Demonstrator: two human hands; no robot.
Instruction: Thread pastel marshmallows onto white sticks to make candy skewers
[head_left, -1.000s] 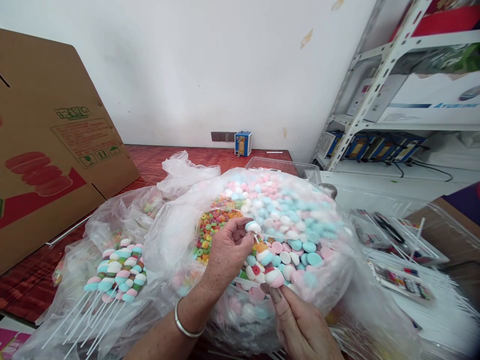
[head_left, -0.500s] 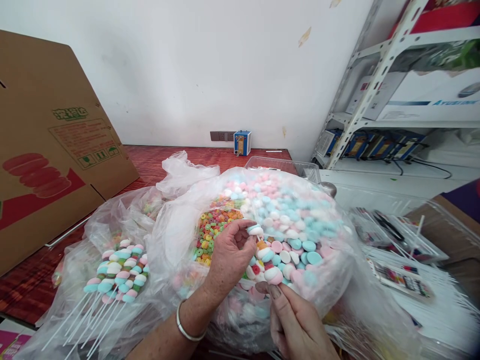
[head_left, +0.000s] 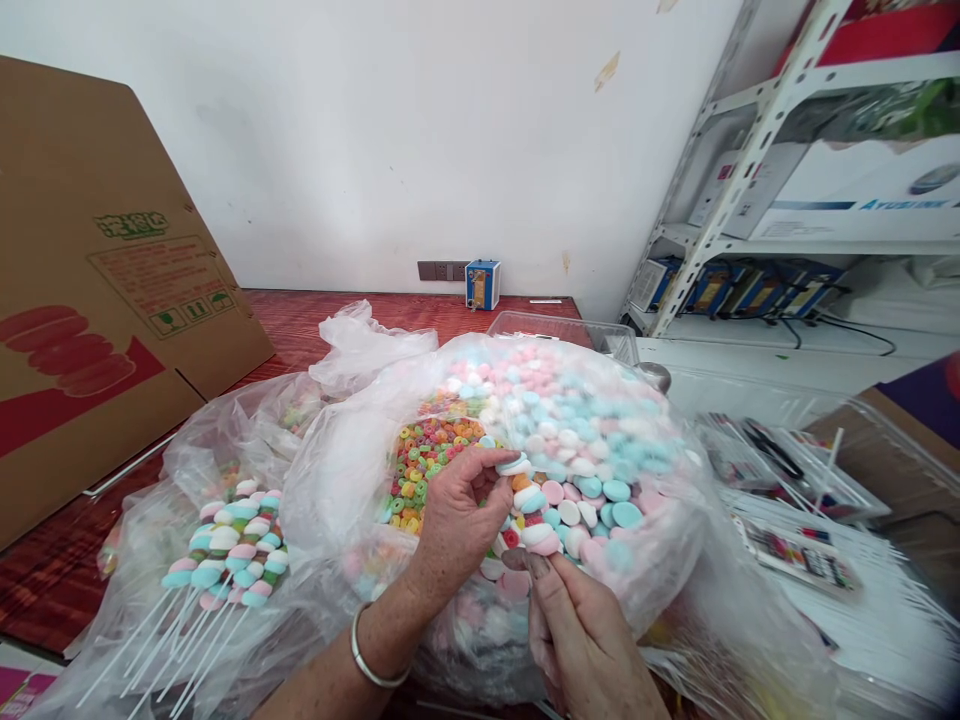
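Observation:
My left hand (head_left: 459, 513), with a silver bangle on the wrist, pinches a white and blue marshmallow disc (head_left: 515, 464) at the top of a candy skewer (head_left: 531, 510). My right hand (head_left: 576, 630) grips the lower end of that skewer, just under a pink and white marshmallow (head_left: 541, 540). Both hands work over a large clear plastic bag (head_left: 660, 540) filled with pink, blue and white marshmallow discs. A heap of coloured ring candies (head_left: 431, 455) lies in the same bag, beside my left hand.
Finished marshmallow skewers (head_left: 229, 548) with white sticks lie in a plastic bag at the left. A big cardboard box (head_left: 90, 300) leans at far left. White sticks and packets (head_left: 806, 550) fill clear trays at right, under a metal shelf (head_left: 750, 160). A small blue box (head_left: 481, 284) stands by the wall.
The skewer and both hands have sunk slightly towards the bag, and the top marshmallow sits closer to the pieces below it. The view has shifted a little.

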